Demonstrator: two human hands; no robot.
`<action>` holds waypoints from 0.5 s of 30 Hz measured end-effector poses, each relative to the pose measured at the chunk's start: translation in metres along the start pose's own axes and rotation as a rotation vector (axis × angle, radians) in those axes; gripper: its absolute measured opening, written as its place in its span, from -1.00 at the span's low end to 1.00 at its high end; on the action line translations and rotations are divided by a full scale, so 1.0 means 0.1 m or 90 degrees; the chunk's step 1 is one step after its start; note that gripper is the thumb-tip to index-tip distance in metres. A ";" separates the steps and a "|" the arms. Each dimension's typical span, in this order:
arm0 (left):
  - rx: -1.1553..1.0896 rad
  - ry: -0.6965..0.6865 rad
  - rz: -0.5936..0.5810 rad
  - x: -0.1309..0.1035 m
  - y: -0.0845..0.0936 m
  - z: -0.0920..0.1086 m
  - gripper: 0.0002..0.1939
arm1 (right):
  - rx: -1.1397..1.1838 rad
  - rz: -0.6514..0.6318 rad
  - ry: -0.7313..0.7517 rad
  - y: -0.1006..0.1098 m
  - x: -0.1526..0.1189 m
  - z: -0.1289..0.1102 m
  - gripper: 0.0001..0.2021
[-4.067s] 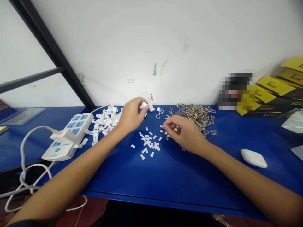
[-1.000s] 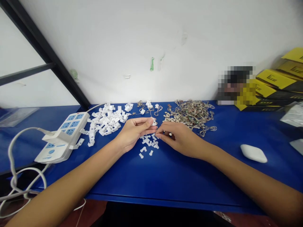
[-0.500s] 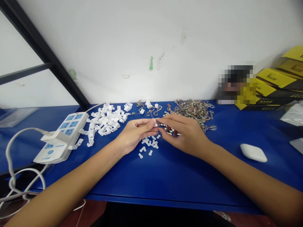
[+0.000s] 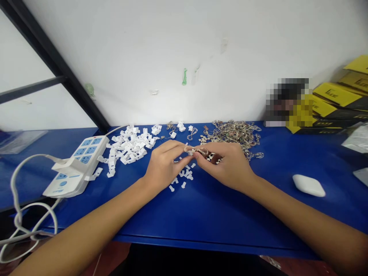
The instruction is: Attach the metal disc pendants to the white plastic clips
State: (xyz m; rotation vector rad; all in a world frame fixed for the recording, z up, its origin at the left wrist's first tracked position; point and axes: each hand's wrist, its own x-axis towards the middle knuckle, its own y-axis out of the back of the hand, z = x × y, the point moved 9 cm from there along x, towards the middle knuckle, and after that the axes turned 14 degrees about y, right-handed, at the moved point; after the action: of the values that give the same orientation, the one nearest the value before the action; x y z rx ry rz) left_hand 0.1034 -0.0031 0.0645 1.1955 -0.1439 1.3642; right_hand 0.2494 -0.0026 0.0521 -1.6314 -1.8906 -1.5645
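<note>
Over the middle of the blue tabletop, my left hand point(image 4: 164, 164) and my right hand point(image 4: 227, 163) meet fingertip to fingertip. A small white plastic piece point(image 4: 190, 152) is pinched between the left thumb and fingers. My right thumb and index finger grip a coiled bundle of thin wire point(image 4: 202, 150) right beside it; fingers partly cover both. Below the hands lie small flat white tabs point(image 4: 186, 174). Partly behind my right hand are small round discs point(image 4: 203, 138) and a tangled heap of wire bundles point(image 4: 235, 134). White plastic housings point(image 4: 132, 143) are piled to the left.
A white power strip point(image 4: 77, 166) with a plugged-in cable point(image 4: 14, 191) stands at the left. Yellow and black boxes point(image 4: 335, 96) are stacked at the back right. A white rounded case point(image 4: 309, 185) lies on the right. The wall point(image 4: 129, 57) bounds the table's back.
My left hand has turned so its back faces up, and its fingertips now touch the right ones. The wire bundle now shows gathered between my hands; a wire loop behind them is no longer visible there.
</note>
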 end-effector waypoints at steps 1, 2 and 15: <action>0.015 -0.047 0.020 -0.02 0.00 0.05 -0.90 | -0.006 0.003 0.006 -0.01 0.00 -0.01 -0.85; 0.027 -0.087 0.035 -0.05 0.00 0.09 -0.89 | -0.013 0.005 0.008 -0.02 0.00 -0.01 -0.86; 0.186 -0.238 0.043 -0.13 -0.07 0.39 -0.93 | -0.121 -0.002 -0.017 -0.10 -0.05 -0.02 -0.89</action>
State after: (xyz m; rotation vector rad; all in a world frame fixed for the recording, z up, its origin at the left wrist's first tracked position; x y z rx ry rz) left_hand 0.1261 -0.0375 0.0686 1.7003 -0.2571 1.2346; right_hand 0.2423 -0.0058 0.0434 -1.7330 -1.8058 -1.7801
